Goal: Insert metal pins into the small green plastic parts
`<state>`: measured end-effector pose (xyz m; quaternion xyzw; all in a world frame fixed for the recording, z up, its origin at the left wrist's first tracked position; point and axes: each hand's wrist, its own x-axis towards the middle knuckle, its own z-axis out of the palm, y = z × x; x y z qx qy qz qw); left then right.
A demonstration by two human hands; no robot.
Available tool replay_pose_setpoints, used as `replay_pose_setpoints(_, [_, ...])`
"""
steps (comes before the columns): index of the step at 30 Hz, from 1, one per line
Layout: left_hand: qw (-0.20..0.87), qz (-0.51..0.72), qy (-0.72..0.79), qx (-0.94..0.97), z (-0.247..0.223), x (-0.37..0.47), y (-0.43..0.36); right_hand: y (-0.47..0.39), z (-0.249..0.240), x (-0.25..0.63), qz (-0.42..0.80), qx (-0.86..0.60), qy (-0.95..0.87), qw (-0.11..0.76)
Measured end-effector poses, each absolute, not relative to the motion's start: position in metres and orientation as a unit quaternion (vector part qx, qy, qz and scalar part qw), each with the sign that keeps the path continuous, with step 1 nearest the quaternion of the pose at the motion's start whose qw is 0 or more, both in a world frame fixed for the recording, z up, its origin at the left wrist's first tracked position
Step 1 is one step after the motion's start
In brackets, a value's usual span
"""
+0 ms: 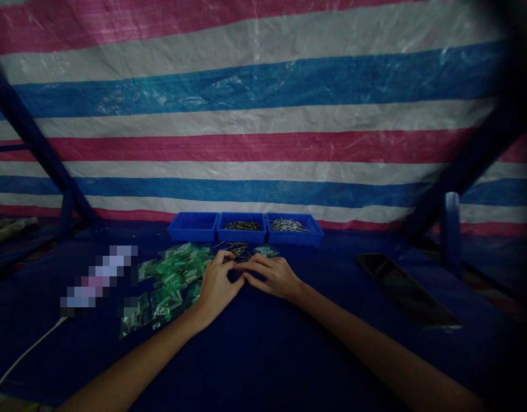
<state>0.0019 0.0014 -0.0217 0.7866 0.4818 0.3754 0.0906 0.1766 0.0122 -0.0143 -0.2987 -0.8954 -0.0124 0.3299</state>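
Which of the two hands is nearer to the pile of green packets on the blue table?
The left. The left hand is at the right-hand edge of the pile of green packets; the right hand is farther off, beyond the left one.

Head camera, arm-level close, faces forward-down across table (pixel 263 355) toward striped sheet (pixel 263 86).

- The left forearm (pixel 147 357) is extended forward and inward from the lower left, bare.
- The right forearm (pixel 375 343) is stretched in from the lower right, likewise uncovered.
- The left hand (pixel 216 286) is turned inward, its fingers (pixel 222 256) curled and its thumb (pixel 236 285) pointed at the other hand.
- The right hand (pixel 274 276) is held palm down, fingers bent leftward.
- Both sets of fingertips (pixel 241 265) are brought close together; whether anything is pinched cannot be told.
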Motion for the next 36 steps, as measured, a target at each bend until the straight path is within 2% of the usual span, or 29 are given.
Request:
replay_pose_setpoints(5, [0.086,0.351,0.48,0.799,-0.023,0.002,0.001,0.011,-0.013,0.176,-0.049,-0.257,-0.909,0.323])
replay_pose_setpoints(16, [0.103,0.338,0.479,0.803,-0.022,0.002,0.001,0.012,-0.014,0.174,-0.159,-0.208,-0.936,0.234])
replay_pose_setpoints(21, [0.091,0.34,0.48,0.804,-0.022,0.003,0.001,0.014,-0.017,0.174,-0.146,-0.234,-0.922,0.272])
replay_pose_setpoints(27, [0.105,0.39,0.469,0.785,-0.02,0.003,0.002,0.019,-0.019,0.177,-0.041,-0.313,-0.883,0.348])
replay_pose_setpoints(36, [0.148,0.485,0.456,0.731,-0.015,0.0,0.005,0.021,-0.018,0.176,-0.01,-0.353,-0.86,0.369])
